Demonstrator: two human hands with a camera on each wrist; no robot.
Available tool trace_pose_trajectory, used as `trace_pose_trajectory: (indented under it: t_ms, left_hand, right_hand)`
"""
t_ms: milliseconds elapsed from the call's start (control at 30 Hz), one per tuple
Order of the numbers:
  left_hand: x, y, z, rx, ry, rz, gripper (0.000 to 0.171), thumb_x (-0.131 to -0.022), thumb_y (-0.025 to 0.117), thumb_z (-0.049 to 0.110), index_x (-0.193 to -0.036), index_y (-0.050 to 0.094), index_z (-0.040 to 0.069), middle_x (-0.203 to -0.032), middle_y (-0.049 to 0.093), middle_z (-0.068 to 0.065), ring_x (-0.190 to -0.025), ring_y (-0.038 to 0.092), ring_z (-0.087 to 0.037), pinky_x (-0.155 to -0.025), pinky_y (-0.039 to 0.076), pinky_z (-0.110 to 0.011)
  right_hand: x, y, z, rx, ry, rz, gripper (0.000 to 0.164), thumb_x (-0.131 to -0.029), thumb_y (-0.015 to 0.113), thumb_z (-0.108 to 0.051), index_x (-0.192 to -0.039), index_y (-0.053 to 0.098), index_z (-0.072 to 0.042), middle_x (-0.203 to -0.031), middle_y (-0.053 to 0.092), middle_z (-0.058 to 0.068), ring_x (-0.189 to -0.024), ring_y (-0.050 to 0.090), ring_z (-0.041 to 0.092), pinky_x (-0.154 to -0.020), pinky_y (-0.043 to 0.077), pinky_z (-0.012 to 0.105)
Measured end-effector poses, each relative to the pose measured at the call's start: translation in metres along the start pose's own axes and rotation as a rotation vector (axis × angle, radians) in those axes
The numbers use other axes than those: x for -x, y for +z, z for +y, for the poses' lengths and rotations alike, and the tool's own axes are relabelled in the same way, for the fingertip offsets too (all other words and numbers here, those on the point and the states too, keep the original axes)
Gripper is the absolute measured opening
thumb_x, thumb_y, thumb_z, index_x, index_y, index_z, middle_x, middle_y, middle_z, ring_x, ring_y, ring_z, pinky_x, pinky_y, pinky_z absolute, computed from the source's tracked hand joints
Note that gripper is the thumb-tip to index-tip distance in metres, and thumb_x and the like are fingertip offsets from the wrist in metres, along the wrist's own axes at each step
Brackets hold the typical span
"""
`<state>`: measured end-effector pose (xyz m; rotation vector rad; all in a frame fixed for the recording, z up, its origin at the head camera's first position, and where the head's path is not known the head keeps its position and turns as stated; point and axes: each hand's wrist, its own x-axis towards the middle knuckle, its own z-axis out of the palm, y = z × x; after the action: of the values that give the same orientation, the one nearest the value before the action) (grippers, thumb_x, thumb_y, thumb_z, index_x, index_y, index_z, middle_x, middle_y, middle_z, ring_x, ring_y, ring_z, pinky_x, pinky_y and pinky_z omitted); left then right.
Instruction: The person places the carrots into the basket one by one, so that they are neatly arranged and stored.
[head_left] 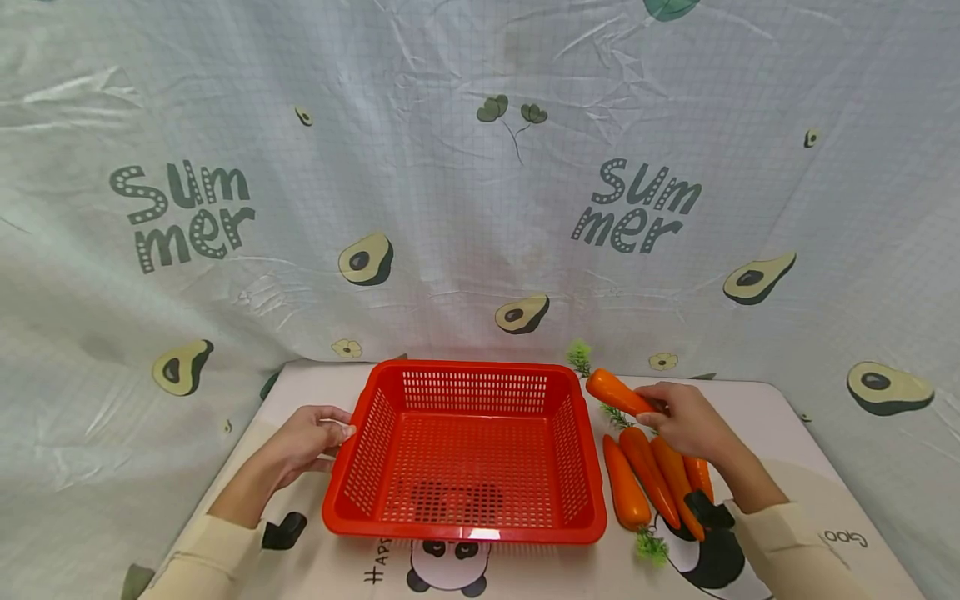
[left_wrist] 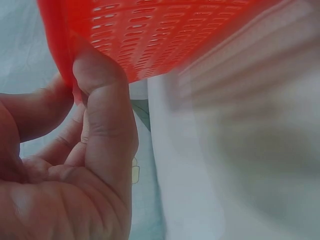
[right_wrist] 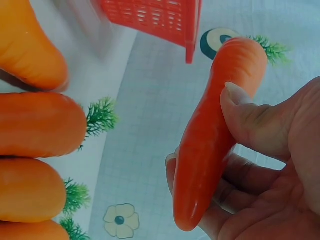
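Note:
A red plastic basket point(head_left: 480, 533) with slotted walls sits in the middle of the table, nothing lying in it. My left hand point(head_left: 307, 442) pinches its left rim between thumb and fingers; the left wrist view shows the basket rim point(left_wrist: 55, 45) between them. Beyond the basket's right side, my right hand point(head_left: 686, 421) holds a carrot point(head_left: 618, 392) with a green leafy top, raised over the other carrots. In the right wrist view the thumb lies along the carrot point(right_wrist: 205, 145) and the fingers curl beneath. Several more carrots point(head_left: 648, 475) lie side by side right of the basket.
The table point(head_left: 795, 450) has a printed cover with a panda point(head_left: 450, 567) in front of the basket. Close behind the table hangs a pale curtain point(head_left: 450, 208) with avocado prints. One lying carrot's green top point(head_left: 652, 547) points toward the front edge.

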<state>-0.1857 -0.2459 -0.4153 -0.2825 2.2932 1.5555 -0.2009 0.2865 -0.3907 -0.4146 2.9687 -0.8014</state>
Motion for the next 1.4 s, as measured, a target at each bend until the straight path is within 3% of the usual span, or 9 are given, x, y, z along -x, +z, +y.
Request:
trace_pose_trajectory:
  t_ms: [233, 733, 1400]
  left_hand:
    - [0.000, -0.001, 0.000, -0.008, -0.012, -0.003, 0.036, -0.104, 0.056, 0.008, -0.136, 0.051, -0.008, -0.106, 0.073, -0.013, -0.082, 0.070, -0.019, -0.074, 0.065, -0.038]
    - [-0.001, 0.000, 0.002, -0.010, -0.016, -0.004, 0.036, -0.103, 0.055, 0.007, -0.135, 0.052, -0.009, -0.105, 0.073, -0.013, -0.082, 0.070, -0.019, -0.073, 0.065, -0.036]
    - [-0.002, -0.001, 0.002, -0.016, -0.017, -0.002, 0.035, -0.105, 0.056, 0.008, -0.135, 0.051, -0.009, -0.107, 0.071, -0.016, -0.082, 0.070, -0.019, -0.075, 0.066, -0.038]
  right_hand:
    - [-0.007, -0.001, -0.006, -0.006, -0.022, -0.015, 0.034, -0.096, 0.071, -0.007, -0.127, 0.068, 0.005, -0.101, 0.071, 0.013, -0.076, 0.056, 0.018, -0.064, 0.052, 0.030]
    - [-0.024, 0.001, -0.013, 0.008, -0.101, -0.043, 0.036, -0.096, 0.071, -0.009, -0.130, 0.069, 0.003, -0.108, 0.073, 0.014, -0.082, 0.058, 0.020, -0.075, 0.053, 0.034]
    - [-0.046, 0.009, -0.034, -0.036, -0.185, -0.052, 0.031, -0.097, 0.069, -0.005, -0.127, 0.071, 0.002, -0.106, 0.073, 0.013, -0.082, 0.058, 0.019, -0.074, 0.053, 0.034]
